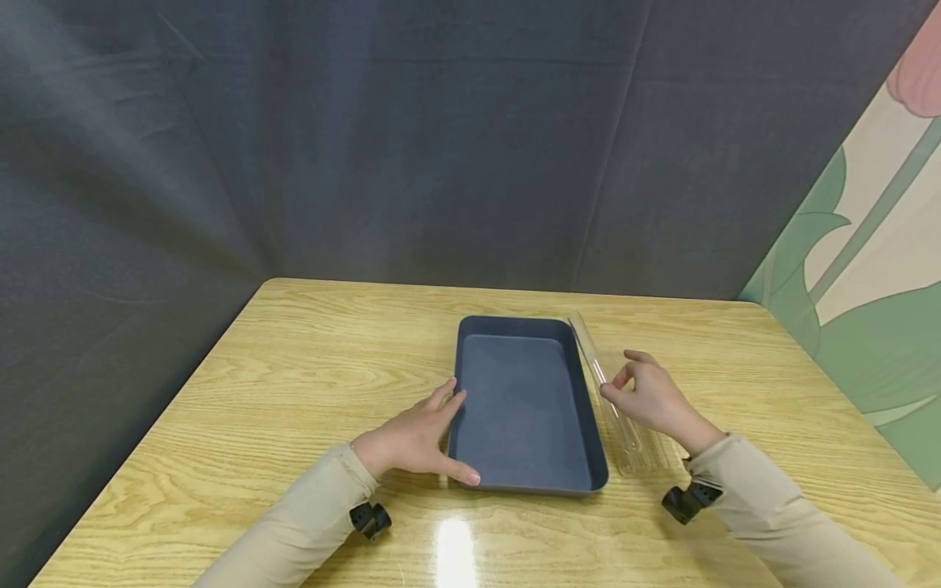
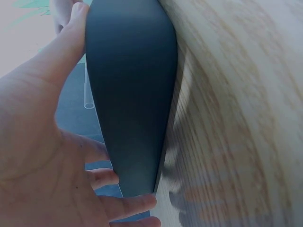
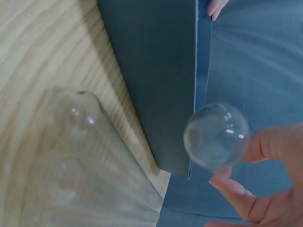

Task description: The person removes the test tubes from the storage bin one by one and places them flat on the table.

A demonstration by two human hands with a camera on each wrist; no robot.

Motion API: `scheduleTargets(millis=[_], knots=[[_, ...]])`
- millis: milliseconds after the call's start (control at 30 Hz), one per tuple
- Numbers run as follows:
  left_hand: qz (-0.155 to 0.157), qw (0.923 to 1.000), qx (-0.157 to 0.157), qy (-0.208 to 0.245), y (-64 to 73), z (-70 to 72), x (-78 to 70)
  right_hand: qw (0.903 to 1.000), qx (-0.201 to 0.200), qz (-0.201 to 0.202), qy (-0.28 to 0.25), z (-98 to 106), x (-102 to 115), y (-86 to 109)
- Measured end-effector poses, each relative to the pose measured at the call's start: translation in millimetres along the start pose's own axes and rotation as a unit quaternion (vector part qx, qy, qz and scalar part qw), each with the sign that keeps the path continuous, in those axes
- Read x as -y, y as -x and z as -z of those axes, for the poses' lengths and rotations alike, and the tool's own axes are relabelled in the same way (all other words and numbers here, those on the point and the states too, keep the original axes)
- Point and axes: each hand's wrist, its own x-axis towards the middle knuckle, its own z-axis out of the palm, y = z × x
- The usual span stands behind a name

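A dark blue-grey rectangular tray (image 1: 518,408) lies on the wooden table, its inside bare. Along its left wall my left hand (image 1: 415,437) is spread, fingertips at the rim and thumb over the near left corner. In the left wrist view, the outer wall (image 2: 130,94) runs between that thumb and the fingers. My right hand (image 1: 650,400) pinches a long clear test tube (image 1: 586,343) beside the tray's right wall. Its rounded end (image 3: 215,135) faces the right wrist camera. More clear tubes (image 3: 94,151) lie side by side on the table below it.
The wooden table (image 1: 331,351) extends around the tray. A dark curtain (image 1: 441,163) hangs behind and to the left. At the right stands a panel with painted leaves and flowers (image 1: 875,343). A small black device (image 1: 691,502) sits on each wrist.
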Motion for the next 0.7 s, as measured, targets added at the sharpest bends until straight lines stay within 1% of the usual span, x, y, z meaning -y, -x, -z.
scheduleTargets(millis=[333,700], knots=[[0.000,1.0000,0.000,0.000,-0.1,-0.1,0.0,1.0000,0.001,-0.003,0.006,4,-8,3.0],[0.002,1.0000,0.000,-0.001,0.5,0.5,-0.3,0.9997,0.002,-0.023,0.010,7,-21,7.8]])
